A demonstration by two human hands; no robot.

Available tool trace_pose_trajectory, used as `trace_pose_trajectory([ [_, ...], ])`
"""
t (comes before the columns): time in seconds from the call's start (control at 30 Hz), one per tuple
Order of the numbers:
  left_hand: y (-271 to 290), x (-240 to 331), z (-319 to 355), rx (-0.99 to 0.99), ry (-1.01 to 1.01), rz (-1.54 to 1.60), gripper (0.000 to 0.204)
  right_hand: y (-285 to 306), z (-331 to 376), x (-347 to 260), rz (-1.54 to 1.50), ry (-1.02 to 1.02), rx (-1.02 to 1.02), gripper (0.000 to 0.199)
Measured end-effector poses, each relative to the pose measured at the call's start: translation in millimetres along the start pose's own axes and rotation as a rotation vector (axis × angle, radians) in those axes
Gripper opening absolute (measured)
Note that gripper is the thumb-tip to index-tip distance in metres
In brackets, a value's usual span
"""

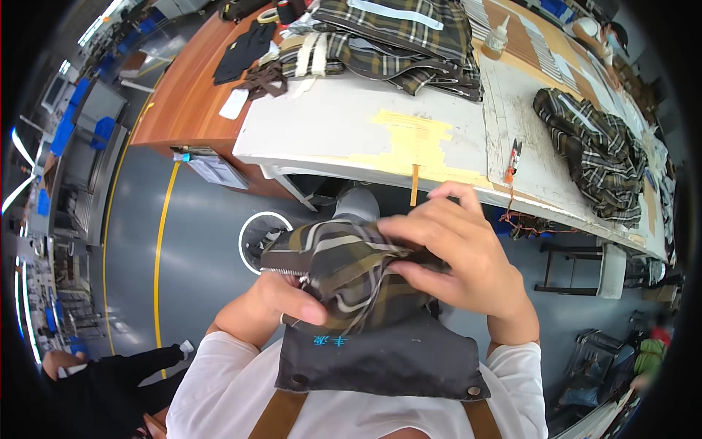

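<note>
"Just beyond the smooth, dark apron [380, 362], what is being held?"

"A plaid cloth piece [351, 252] — olive, black and white, bunched into a rounded, softly creased shape. At its left end a zip [284, 272] with fine, pale teeth is seen."

"And how is it gripped?"

"By the left hand [281, 301] the zip end is pinched, the thumb laid on top and the fingers hidden beneath. By the right hand [468, 256], slightly blurred, a fold is straddled, forefinger and thumb set apart; whether it is squeezed between them cannot be told."

"What is found past the hands?"

"On the smooth grey floor [201, 252], a round, white-rimmed bin [243, 249] is partly hidden by the cloth. Farther off, a scuffed white tabletop [329, 139] is patched with overlapping yellow tape [417, 139]. To the right, red-handled snips [514, 161] are laid."

"And farther back?"

"At the right, a plaid heap [592, 161] is crumpled loosely; flat plaid pieces [409, 44] are stacked behind the tape — and beside them a translucent, narrow-spouted bottle [496, 42] is stood."
</note>
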State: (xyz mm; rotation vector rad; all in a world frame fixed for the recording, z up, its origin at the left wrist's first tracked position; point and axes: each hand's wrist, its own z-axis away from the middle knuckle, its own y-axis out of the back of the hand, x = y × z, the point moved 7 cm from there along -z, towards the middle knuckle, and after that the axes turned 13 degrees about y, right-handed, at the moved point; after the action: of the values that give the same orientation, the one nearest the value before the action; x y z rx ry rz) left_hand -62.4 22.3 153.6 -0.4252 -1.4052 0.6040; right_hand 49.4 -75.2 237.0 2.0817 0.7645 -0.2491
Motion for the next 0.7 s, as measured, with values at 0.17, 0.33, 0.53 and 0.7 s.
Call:
trace_pose_trajectory([
  [0.17, -1, -31, 9, 0.019, 0.25, 0.312, 0.062, -26, 28, -4, -0.049, -0.009, 0.034, 0.014],
  [0.33, 17, -82, -12, 0.192, 0.522, 0.3, 0.055, -61, 82, 27, -0.136, -0.332, -0.126, 0.019],
  [0.53, 25, -121, -32, 0.01, 0.682, 0.4, 0.036, -89, 130, 58, -0.313, -0.685, -0.276, 0.021],
  [0.7, 48, -141, -46, 0.187, 0.826, 0.329, 0.041, -66, 115, 69, -0.151, -0.545, 0.317, 0.019],
])
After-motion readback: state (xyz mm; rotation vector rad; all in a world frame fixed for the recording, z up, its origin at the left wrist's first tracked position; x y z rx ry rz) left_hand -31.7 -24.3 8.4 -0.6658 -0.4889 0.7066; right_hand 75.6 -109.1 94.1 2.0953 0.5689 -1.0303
